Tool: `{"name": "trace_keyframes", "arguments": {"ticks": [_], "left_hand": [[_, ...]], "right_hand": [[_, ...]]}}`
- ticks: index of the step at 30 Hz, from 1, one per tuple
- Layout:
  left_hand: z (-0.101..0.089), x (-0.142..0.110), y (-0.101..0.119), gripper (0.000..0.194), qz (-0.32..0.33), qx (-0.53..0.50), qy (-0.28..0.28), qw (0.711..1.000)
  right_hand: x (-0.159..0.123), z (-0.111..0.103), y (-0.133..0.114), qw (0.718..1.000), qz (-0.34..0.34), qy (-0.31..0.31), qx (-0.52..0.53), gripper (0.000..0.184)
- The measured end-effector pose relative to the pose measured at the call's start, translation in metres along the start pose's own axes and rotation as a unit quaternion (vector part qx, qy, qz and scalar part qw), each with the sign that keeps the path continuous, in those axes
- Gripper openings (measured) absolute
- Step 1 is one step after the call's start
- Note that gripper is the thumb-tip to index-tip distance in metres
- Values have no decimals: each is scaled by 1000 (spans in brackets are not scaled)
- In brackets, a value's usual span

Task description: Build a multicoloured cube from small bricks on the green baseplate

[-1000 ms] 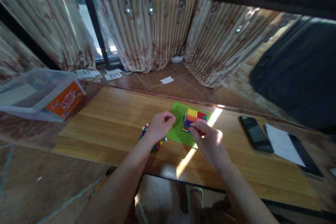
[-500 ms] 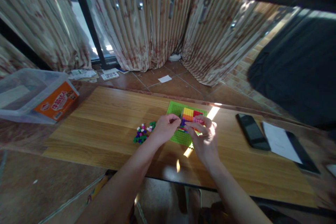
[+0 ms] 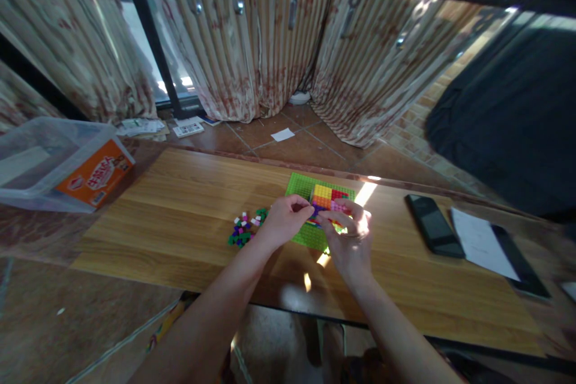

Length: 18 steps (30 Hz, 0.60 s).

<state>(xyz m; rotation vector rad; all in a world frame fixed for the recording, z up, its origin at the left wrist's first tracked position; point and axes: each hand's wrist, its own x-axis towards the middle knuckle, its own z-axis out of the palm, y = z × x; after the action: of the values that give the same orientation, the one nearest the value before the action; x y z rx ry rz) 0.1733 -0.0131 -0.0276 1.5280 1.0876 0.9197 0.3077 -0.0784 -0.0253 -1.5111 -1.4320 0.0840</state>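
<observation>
A block of toy building bricks (image 3: 323,194), yellow, orange, red, pink and purple on top, stands on a green studded baseplate (image 3: 297,184). My left hand (image 3: 286,218) reaches in from the left. Its thumb and forefinger are pinched together at the purple part of the block; whatever is between the tips is too small to make out. My right hand (image 3: 351,234) curls over the block's near right side, fingers bent against it and covering part of it. Left of the baseplate lies a loose pile of small bricks (image 3: 240,234) in green, purple, white and pink.
The wooden table (image 3: 189,204) carries a black phone (image 3: 433,225), a white paper (image 3: 483,243) and a dark flat device (image 3: 524,270) on the right. Beyond its left end is a clear plastic bin (image 3: 58,156) with an orange label. Striped curtains (image 3: 270,48) hang behind.
My left hand has shifted slightly right, its pinched fingertips closer to my right fingers over the purple bricks. My right hand has barely moved.
</observation>
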Motion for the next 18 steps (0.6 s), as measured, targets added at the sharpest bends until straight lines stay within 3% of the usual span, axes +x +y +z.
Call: {"name": "trace_keyframes", "arguments": {"ticks": [9,18], "left_hand": [[5,2,1,14,-19,8,18,1000],[4,-1,7,10,18,67,24,997]], "right_hand": [[0,1,-1,1000,-5,-1,-8,12],[-3,5,7,999,-33,1,-17,9]]}}
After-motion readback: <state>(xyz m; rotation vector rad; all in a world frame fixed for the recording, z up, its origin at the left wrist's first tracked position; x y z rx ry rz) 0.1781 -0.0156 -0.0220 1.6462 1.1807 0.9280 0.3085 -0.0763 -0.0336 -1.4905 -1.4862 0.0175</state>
